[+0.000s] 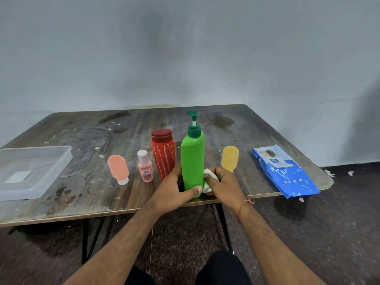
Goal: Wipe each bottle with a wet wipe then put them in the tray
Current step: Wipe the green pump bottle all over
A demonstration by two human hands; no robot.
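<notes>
A tall green pump bottle [192, 159] stands upright near the table's front edge. My left hand [172, 190] grips its base, thumb across the front. My right hand [223, 183] presses a crumpled white wet wipe [208, 179] against the bottle's lower right side. Behind and to the left stands a red bottle [163, 154] with white streaks. Further left are a small pink bottle [145, 169] and a salmon squeeze tube [118, 169] standing on its cap. A yellow squeeze tube [230, 158] stands just right of my right hand. The clear plastic tray [51, 173] rests at the table's left.
A blue pack of wet wipes [284, 173] lies at the right end of the worn wooden table [102, 202], overhanging the front edge. A grey wall rises behind the table. Dark floor and my knees show below the table's front edge.
</notes>
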